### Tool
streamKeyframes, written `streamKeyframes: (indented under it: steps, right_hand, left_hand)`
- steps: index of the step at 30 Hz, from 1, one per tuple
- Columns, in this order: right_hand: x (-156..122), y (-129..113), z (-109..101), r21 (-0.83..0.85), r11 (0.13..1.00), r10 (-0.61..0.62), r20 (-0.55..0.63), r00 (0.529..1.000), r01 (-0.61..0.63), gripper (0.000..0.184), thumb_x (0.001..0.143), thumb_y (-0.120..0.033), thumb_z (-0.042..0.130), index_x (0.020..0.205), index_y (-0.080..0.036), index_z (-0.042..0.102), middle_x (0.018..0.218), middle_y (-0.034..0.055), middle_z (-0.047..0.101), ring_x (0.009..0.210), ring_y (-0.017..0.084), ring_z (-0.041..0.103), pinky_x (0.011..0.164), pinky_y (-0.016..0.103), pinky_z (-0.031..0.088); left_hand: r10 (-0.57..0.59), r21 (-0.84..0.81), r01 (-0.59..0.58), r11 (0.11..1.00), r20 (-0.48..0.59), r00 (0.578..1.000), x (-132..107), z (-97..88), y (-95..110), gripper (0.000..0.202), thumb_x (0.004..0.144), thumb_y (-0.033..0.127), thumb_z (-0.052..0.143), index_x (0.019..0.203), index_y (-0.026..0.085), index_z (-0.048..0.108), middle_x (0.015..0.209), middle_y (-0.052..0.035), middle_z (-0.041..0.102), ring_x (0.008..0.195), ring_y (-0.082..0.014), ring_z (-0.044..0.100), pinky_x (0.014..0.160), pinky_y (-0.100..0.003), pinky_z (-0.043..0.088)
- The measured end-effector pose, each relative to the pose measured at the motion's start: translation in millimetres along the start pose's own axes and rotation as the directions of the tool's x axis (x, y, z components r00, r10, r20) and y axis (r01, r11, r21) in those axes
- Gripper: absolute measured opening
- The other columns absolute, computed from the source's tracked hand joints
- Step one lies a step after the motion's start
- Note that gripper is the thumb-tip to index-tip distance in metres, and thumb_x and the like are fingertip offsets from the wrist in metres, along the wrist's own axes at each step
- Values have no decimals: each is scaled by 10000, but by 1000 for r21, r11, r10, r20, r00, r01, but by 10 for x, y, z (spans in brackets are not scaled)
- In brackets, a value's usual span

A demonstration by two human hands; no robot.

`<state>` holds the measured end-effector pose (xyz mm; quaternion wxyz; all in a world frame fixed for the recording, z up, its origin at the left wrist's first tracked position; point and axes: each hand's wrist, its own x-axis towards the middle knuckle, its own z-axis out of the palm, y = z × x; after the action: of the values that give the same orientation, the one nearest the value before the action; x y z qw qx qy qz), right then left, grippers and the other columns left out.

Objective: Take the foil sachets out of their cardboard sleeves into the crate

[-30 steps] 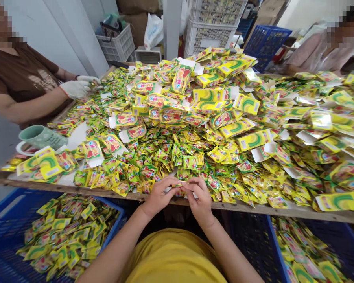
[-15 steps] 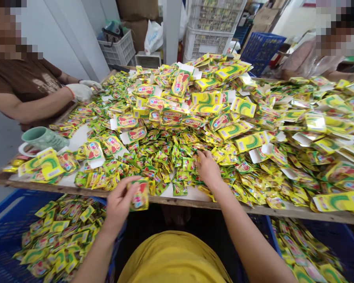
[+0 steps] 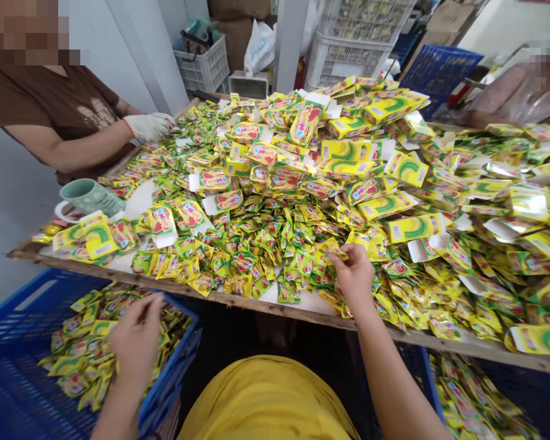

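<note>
My left hand is over the blue crate on the left, its thumb and fingers a little apart and no box visible in it. Below it, yellow-green printed boxes fill part of that crate. On the table, my right hand pinches a small yellow candy packet at the front of the heap. Loose green and yellow candy packets lie just left of that hand. Behind them rises a pile of small open-ended cartons with white flaps.
A green mug stands at the table's left end near some cartons. A co-worker's gloved hand is at the far left edge; another person sits at the far right. A second blue crate holds boxes below right.
My left hand has moved from the table edge down-left over the crate, and the box it held is gone from it. My right hand has shifted right and now pinches a yellow packet.
</note>
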<state>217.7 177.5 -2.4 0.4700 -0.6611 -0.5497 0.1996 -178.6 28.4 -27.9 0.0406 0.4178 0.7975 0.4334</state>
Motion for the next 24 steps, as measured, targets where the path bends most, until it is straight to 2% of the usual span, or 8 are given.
streamKeyframes:
  steps: [2,4,7,9,14,17,20,24]
  right_hand:
    - [-1,-12,-31,258,956,134,35,990,-138,333,653,-340,732,909,-194,577,801,15,645,620,158,572,576,288,465]
    - [-24,-60,-64,390,888,213,125,969,-245,377,588,-326,782,901,-186,625,783,15,669,613,154,580,551,274,469]
    - [-109,-146,-104,442,824,283,221,933,-355,391,561,-320,809,904,-177,687,746,13,689,574,139,562,511,260,465]
    - [-177,-174,-123,460,798,301,255,919,-389,394,582,-342,806,925,-177,707,764,15,701,554,125,550,492,253,463]
    - [-308,-125,-147,533,736,333,250,909,-417,302,636,-392,782,820,-162,717,671,-2,676,505,100,535,449,220,431]
    - [-371,-111,-137,599,660,381,254,889,-454,302,608,-372,805,790,-160,690,683,2,680,515,103,571,447,210,458]
    - [-448,-151,-89,629,579,406,329,852,-519,308,585,-348,822,774,-156,673,691,10,686,535,110,600,484,222,518]
    - [-554,-214,22,596,601,365,388,846,-533,305,594,-362,811,762,-153,667,674,23,692,544,132,612,485,243,539]
  left_hand:
    - [48,-277,23,961,246,968,-157,357,619,258,829,402,572,926,189,680,853,-24,728,740,-193,685,757,-327,545]
    - [249,-444,-26,896,451,857,-296,730,1166,192,864,333,552,927,206,682,867,-27,730,760,-180,689,756,-308,546]
    - [469,-468,-216,857,533,705,-425,1282,1726,188,892,242,512,975,212,678,966,-65,720,895,-202,669,841,-332,513]
    - [457,-375,-280,884,562,690,-461,1587,1921,181,870,249,553,996,178,662,963,-107,704,903,-236,657,836,-356,498]
    - [338,-207,-268,941,615,713,-494,1896,1991,298,748,253,709,1029,178,640,833,-73,661,824,-238,627,763,-332,464]
    - [304,-262,-173,949,633,712,-499,1867,1915,316,682,160,736,985,185,651,684,-3,607,718,-204,598,719,-318,447]
    - [298,-292,-137,947,632,715,-511,1804,1869,236,645,85,707,852,173,637,731,-3,614,722,-184,595,708,-304,449]
    - [292,-376,-26,926,672,681,-523,1664,1908,244,700,22,561,892,171,568,779,3,662,699,-143,635,640,-245,476]
